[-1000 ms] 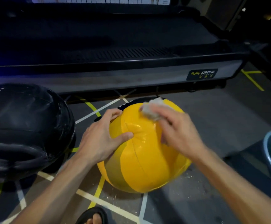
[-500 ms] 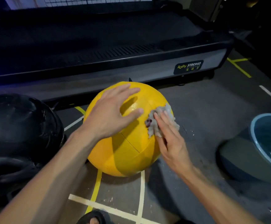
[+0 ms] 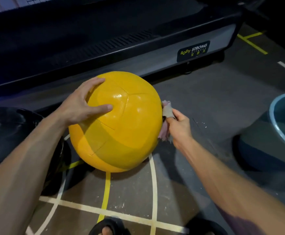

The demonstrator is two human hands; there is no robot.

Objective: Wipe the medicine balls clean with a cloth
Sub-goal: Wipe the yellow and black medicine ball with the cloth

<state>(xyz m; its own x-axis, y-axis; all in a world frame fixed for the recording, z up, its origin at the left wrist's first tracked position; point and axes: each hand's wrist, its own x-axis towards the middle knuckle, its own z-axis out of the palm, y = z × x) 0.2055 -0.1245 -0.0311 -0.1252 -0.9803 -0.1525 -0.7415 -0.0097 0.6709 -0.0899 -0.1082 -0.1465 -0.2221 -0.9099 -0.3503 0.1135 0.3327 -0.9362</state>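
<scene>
Between the two hands on the line-taped floor (image 3: 206, 92) sits a glossy, seamed yellow medicine ball (image 3: 121, 122), the left hand (image 3: 80, 106) spread flat on its upper left, the right hand (image 3: 179, 128) pinching a crumpled pale cloth (image 3: 167, 111) against its right side

glossy yellow ball (image 3: 121, 122) on floor, pale cloth (image 3: 166, 111) against its right side.

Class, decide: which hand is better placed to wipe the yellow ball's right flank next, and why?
Right. The right hand already pinches the pale crumpled cloth against the glossy yellow medicine ball; the left hand steadies it.
</scene>
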